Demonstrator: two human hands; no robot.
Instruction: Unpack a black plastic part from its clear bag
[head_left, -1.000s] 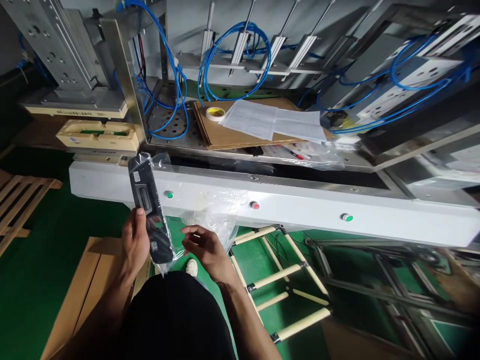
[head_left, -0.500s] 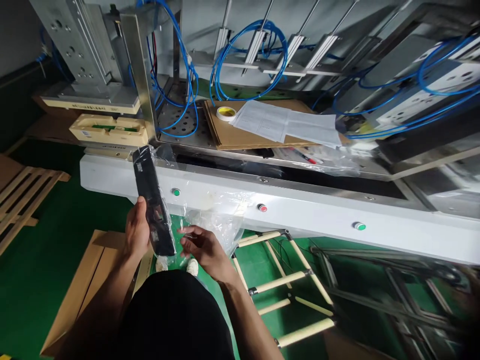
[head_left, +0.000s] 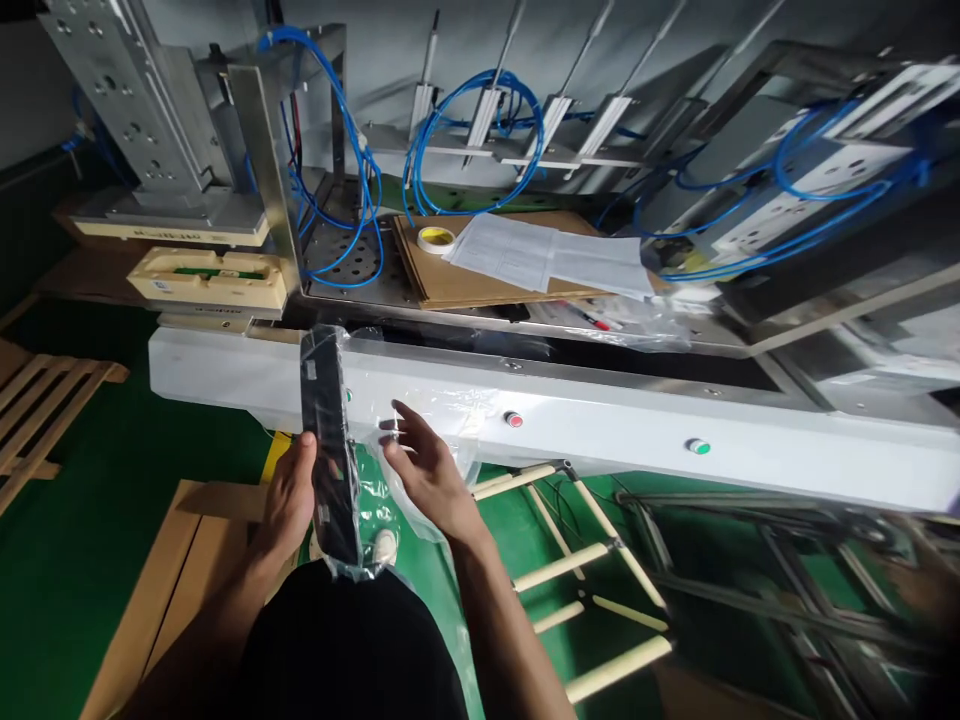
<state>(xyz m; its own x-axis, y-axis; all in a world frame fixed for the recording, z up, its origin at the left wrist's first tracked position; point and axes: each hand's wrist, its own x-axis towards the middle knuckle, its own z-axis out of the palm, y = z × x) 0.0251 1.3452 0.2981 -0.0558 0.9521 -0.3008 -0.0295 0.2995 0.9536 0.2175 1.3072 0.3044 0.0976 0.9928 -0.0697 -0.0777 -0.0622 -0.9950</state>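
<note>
A long, flat black panel [head_left: 327, 410] in clear plastic wrapping stands nearly upright in front of me, with small pale labels on its face. My left hand [head_left: 291, 497] grips its left edge, thumb on the front; the other fingers are hidden behind it. To its right, my right hand [head_left: 429, 468] has its fingers apart beside the loose clear plastic film [head_left: 377, 482], which spreads out from the panel. Whether those fingertips touch the film I cannot tell.
Before me runs a white machine edge with a red button [head_left: 514, 420] and green ones. Behind it, cardboard [head_left: 450, 285] carries papers [head_left: 517, 255] and a tape roll [head_left: 436, 239]. A cream fixture [head_left: 206, 282] sits left. Below are a tube frame [head_left: 562, 568] and a carton [head_left: 161, 580].
The wrapped panel and my left hand have shifted right and down, and the panel stands more upright. My right hand has moved slightly up and right, its fingers more spread.
</note>
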